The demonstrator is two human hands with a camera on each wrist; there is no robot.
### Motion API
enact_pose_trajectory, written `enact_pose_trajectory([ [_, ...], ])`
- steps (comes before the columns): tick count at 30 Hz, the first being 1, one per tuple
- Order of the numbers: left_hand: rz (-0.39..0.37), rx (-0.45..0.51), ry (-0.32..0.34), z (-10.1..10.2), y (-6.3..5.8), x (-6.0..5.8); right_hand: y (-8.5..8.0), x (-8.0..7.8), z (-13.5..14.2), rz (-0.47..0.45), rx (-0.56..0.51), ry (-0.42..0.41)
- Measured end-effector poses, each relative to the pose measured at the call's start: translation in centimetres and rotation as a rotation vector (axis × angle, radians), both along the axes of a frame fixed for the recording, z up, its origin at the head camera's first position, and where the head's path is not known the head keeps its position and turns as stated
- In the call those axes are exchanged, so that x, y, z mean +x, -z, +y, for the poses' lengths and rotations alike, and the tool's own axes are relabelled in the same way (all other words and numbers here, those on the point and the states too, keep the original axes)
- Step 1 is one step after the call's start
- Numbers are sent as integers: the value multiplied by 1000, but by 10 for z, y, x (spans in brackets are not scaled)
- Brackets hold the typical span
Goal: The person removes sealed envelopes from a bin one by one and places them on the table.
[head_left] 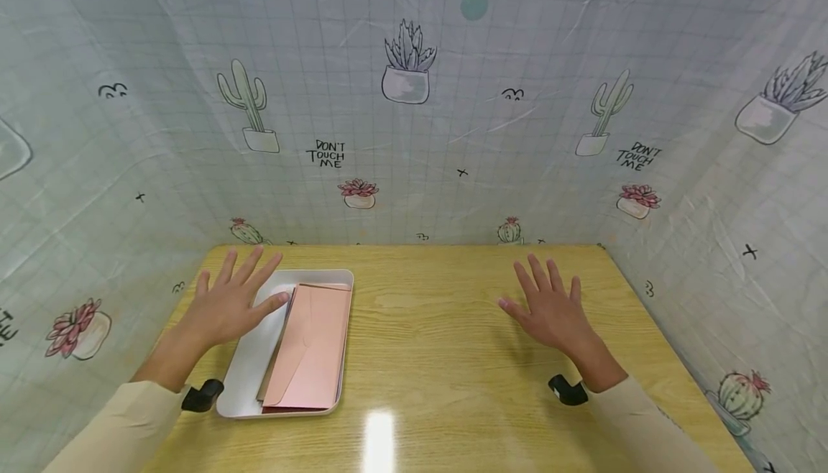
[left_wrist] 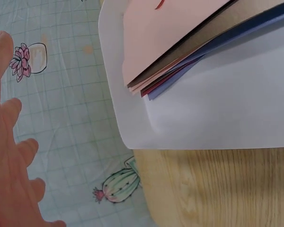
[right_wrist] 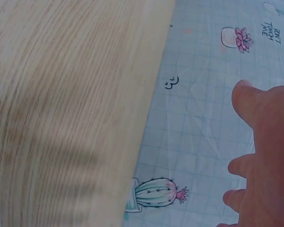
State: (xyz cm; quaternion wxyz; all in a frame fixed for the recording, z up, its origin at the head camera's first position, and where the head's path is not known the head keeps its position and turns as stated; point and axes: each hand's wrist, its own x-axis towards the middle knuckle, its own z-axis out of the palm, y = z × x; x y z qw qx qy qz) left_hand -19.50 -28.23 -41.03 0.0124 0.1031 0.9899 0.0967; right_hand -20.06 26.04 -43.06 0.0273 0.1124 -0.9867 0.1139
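My left hand (head_left: 226, 308) is spread over the left side of a white tray (head_left: 249, 379), fingers apart and holding nothing. In the tray lies a stack of envelopes, a pink envelope (head_left: 310, 343) on top with its pointed flap facing up. The left wrist view shows the stack's fanned edges, with a brown envelope (left_wrist: 189, 45) and a blue envelope (left_wrist: 255, 21) under the pink. Over the right part of the table, my right hand (head_left: 553, 315) is held with fingers spread, nothing in it, its shadow falling on the wood below.
A light wooden table (head_left: 427, 329) carries the tray on its left side. Cloth curtain (head_left: 414, 135) printed with cacti encloses the table at the back and both sides. Small black wrist cameras sit at the left cuff (head_left: 203, 395) and the right cuff (head_left: 568, 389).
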Motion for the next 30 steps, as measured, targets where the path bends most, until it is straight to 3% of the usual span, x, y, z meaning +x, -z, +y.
enact_pose_trajectory([
  [9, -7, 0, -4, -2, 10, 6, 7, 5, 2, 0, 11, 2],
  [30, -14, 47, -31, -22, 52, 13, 19, 10, 6, -15, -6, -8],
])
